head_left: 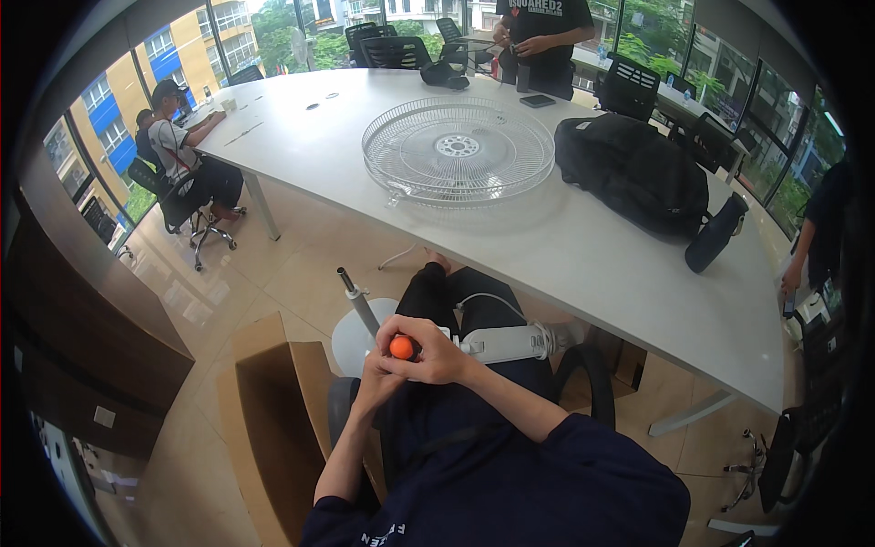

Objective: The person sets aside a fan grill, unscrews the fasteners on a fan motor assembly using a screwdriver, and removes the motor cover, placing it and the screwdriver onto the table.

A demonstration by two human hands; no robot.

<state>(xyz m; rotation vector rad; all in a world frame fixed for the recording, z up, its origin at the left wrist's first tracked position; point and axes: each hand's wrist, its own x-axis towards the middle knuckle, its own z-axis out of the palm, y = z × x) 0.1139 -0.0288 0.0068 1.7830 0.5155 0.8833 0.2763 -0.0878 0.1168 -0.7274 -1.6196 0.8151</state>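
Note:
Both hands are closed together above my lap. Between them shows the round orange end of a dark handle [402,347], seen end-on; it looks like a screwdriver, with its shaft hidden. My right hand [436,352] curls over the handle from the right. My left hand [379,372] wraps it from the lower left. Just beyond them, a white fan body [510,343] lies sideways across my thighs, its motor end to the right. A fan pole [358,303] with a dark tip leans up beside my hands, near a round white base [351,337].
A white table [319,155] curves ahead, bearing a white wire fan grille [458,178], a black backpack [633,173] and a dark bottle [717,234]. An open cardboard box [273,410] stands at my left. One person [547,41] stands across the table; others are at left and right.

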